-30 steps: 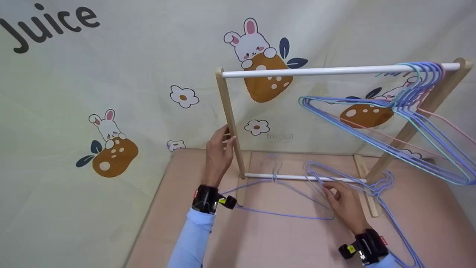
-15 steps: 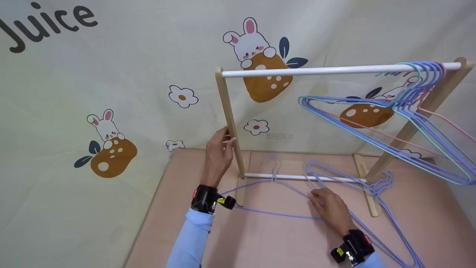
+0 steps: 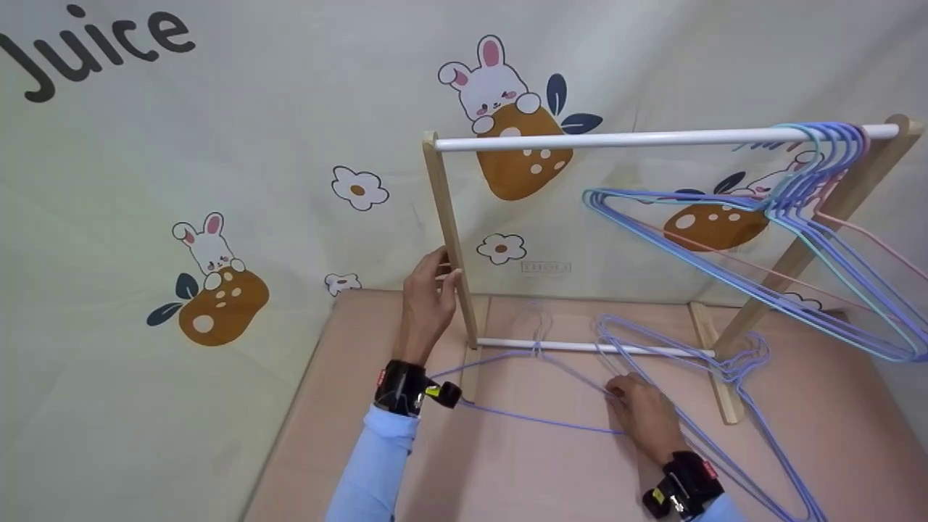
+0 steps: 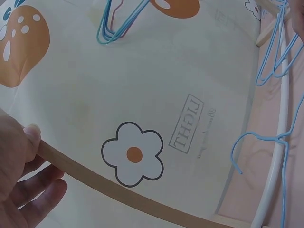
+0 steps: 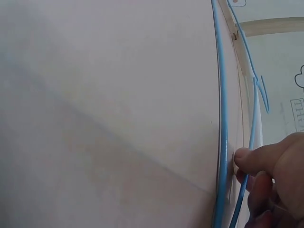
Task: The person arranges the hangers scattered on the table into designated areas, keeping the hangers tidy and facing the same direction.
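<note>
Here left hand grips the rack's left wooden post, thumb and fingers curled round it. Right hand lies on the pink tabletop, fingertips pinching a blue wire hanger lying flat in front of the lower white rail. More loose hangers lie to its right. Hung hangers bunch at the right end of the top rail.
</note>
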Tool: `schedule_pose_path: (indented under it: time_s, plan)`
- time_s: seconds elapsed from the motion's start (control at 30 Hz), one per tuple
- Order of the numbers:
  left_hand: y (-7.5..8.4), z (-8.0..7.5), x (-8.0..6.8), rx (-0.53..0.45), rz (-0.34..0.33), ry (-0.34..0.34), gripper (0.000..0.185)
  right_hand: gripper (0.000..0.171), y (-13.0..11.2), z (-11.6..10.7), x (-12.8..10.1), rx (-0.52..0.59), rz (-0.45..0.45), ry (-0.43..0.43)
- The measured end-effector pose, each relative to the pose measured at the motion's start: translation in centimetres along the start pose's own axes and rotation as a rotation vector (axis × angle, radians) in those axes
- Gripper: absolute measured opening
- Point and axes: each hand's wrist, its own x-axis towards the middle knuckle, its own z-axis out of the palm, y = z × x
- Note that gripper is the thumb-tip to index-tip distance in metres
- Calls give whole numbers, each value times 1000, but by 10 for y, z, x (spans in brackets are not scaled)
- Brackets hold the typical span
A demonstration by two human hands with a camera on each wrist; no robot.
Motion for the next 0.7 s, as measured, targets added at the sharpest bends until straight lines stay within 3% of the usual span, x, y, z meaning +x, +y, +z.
schedule_pose_path:
  time_s: [0.33,0.7]
  plan:
    - [1,0,0,-13,-27,-5,37,17,-1,0,-2,-26,24,1]
    - [1,0,-1,-24,-42,-18,37,12,-2,-5,-1,57,33,-23]
